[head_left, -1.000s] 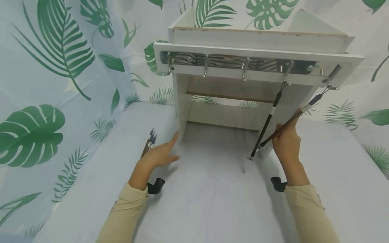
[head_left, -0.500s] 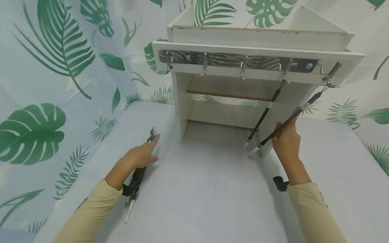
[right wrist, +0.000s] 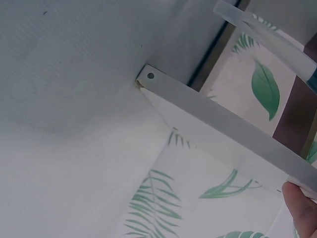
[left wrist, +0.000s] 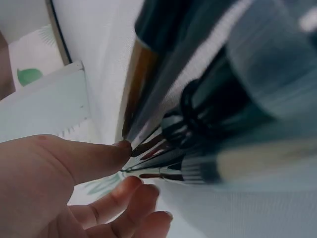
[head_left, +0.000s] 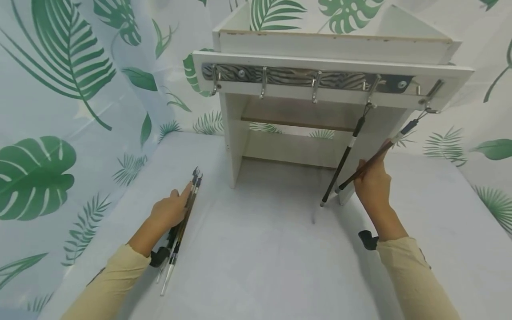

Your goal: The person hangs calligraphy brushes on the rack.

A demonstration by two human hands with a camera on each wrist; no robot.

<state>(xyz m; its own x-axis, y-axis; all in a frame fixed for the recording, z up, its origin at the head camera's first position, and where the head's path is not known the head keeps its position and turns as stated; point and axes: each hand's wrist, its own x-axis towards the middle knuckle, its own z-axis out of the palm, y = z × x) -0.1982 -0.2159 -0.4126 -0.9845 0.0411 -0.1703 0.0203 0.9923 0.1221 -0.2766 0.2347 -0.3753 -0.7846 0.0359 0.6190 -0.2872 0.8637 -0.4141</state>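
Several capped calligraphy brushes (head_left: 183, 227) with hanging loops lie side by side on the left of the white surface. My left hand (head_left: 169, 211) is over them, forefinger pointing along their upper ends. In the left wrist view its thumb touches a brush, with the other fingers bent below and a gap between. My right hand (head_left: 374, 182) grips the front edge of the white shelf unit's side panel (right wrist: 218, 119). One hanging brush (head_left: 400, 134) crosses in front of that hand; another brush (head_left: 345, 158) hangs from the hook to its left.
The white shelf unit (head_left: 236, 138) stands on the white surface (head_left: 256, 258). A hook rail (head_left: 288, 76) runs across its front, with several bare hooks at the left. Leaf-patterned sheeting (head_left: 92, 146) covers the walls behind and at the left.
My left hand has moved left and come down onto the brushes lying on the surface. The right hand has stayed at the side panel. Both hanging brushes have swung slightly.
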